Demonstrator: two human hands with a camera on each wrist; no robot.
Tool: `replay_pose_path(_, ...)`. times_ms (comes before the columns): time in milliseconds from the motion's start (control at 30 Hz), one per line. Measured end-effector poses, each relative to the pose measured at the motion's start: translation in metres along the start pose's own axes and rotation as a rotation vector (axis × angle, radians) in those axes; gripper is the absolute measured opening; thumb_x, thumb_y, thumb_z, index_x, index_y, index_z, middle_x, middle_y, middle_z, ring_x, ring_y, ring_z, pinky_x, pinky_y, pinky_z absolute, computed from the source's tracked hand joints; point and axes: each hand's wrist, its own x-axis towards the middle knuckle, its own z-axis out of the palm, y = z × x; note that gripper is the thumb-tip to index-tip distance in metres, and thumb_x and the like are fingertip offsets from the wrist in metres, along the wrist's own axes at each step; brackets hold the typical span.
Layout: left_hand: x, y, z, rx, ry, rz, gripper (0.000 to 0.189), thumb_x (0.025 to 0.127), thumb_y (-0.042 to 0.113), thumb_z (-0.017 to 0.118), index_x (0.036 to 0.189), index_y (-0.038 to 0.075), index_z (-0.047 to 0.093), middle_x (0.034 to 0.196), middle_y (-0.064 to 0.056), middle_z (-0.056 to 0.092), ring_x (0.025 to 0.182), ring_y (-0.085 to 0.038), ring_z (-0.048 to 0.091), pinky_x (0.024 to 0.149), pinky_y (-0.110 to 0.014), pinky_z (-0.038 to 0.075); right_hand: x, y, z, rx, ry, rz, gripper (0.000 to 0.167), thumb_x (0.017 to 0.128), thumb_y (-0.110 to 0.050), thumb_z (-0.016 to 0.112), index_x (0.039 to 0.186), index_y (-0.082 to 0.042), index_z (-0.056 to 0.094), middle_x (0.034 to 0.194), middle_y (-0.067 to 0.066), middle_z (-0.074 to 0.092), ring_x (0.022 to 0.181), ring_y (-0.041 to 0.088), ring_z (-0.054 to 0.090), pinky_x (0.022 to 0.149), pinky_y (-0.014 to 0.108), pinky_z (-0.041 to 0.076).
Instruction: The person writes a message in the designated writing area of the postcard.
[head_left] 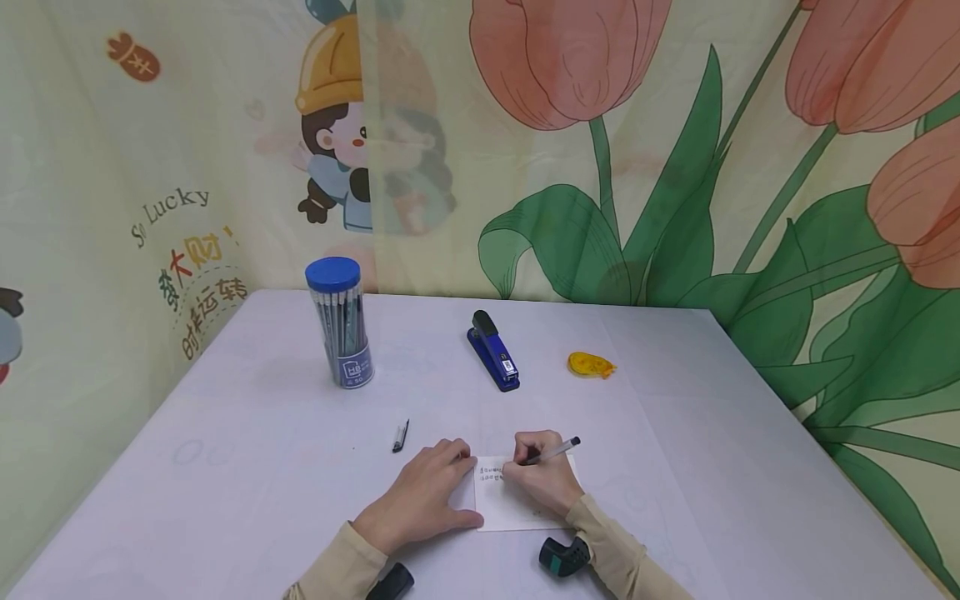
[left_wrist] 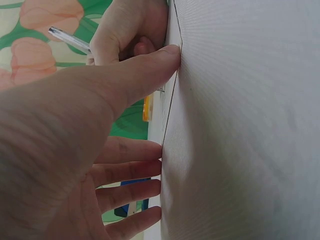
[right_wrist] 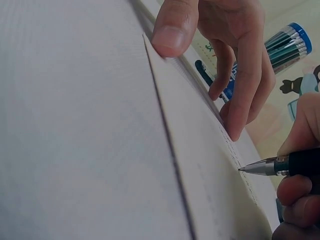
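My right hand [head_left: 546, 477] pinches a pen [head_left: 553, 451] with a clear barrel and a dark end. In the right wrist view the pen's metal tip [right_wrist: 250, 168] meets a white sheet of paper [right_wrist: 197, 145] beside a line of small writing. Two short rows of handwriting show at the paper's upper left in the head view, partly covered by the right hand. My left hand [head_left: 426, 493] rests at the left edge of the paper, thumb [left_wrist: 155, 62] and fingertips spread along it, holding nothing.
A black pen cap [head_left: 401, 437] lies left of the paper. Behind stand a blue-lidded tub of pencils [head_left: 345, 333], a blue stapler [head_left: 493, 352] and a yellow correction tape [head_left: 590, 364]. All are on a white-covered table [head_left: 247, 467] before a printed curtain.
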Motion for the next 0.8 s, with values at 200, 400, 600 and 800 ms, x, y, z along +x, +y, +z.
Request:
replay_pose_path(200, 0.0005, -0.0005, 0.0008, 0.002, -0.001, 0.002, 0.069, 0.071, 0.05, 0.079, 0.12, 0.002, 0.065, 0.115, -0.003, 0.057, 0.102, -0.016, 0.051, 0.091, -0.038, 0.047, -0.0002, 0.0009, -0.0007, 0.007, -0.01, 0.015, 0.019, 0.072, 0.012, 0.058, 0.058, 0.003, 0.049, 0.057, -0.003, 0.045, 0.06, 0.005, 0.045, 0.063, 0.019, 0.035)
replay_pose_path(400, 0.0004, -0.0015, 0.0015, 0.006, 0.007, 0.013, 0.069, 0.071, 0.05, 0.079, 0.119, 0.002, 0.066, 0.114, -0.003, 0.056, 0.101, -0.016, 0.051, 0.09, -0.037, 0.047, -0.0006, 0.0005, -0.0005, 0.007, -0.004, 0.011, 0.019, 0.072, 0.013, 0.059, 0.058, 0.002, 0.05, 0.057, -0.003, 0.044, 0.06, 0.005, 0.045, 0.062, 0.019, 0.034)
replay_pose_path(600, -0.0002, -0.0015, 0.0009, 0.007, 0.011, 0.019, 0.069, 0.071, 0.05, 0.079, 0.119, 0.002, 0.066, 0.113, -0.003, 0.056, 0.1, -0.016, 0.05, 0.09, -0.037, 0.047, -0.0005, -0.0002, -0.0005, -0.002, -0.002, 0.013, 0.019, 0.071, 0.012, 0.058, 0.058, 0.002, 0.048, 0.056, -0.003, 0.044, 0.059, 0.005, 0.044, 0.062, 0.019, 0.034)
replay_pose_path(800, -0.0005, -0.0007, 0.0005, 0.003, 0.011, 0.014, 0.069, 0.071, 0.049, 0.08, 0.118, 0.002, 0.066, 0.112, -0.003, 0.056, 0.1, -0.016, 0.051, 0.09, -0.037, 0.047, -0.0001, -0.0007, -0.0002, -0.011, -0.004, 0.019, 0.02, 0.07, 0.012, 0.058, 0.057, 0.002, 0.048, 0.056, -0.004, 0.044, 0.06, 0.005, 0.045, 0.063, 0.019, 0.034)
